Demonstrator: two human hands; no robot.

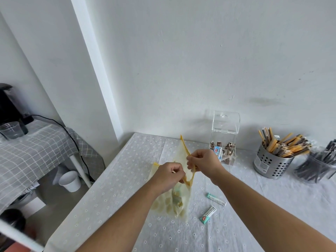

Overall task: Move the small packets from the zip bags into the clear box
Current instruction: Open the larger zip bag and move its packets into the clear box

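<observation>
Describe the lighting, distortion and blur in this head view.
Head view: soft even daylight, faint shadow behind the clear box; wide-angle lens bends the table edges and stretches the forearms; zip bag and both hands slightly soft; lower-left corner blurred.

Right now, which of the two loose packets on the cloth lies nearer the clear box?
The farther packet, white with a teal end pointing toward the clear box; the other packet lies closer to the person.

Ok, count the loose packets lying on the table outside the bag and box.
2. One packet lies right of the zip bag; the other packet lies just nearer the camera. More may be hidden behind the arms.
</observation>
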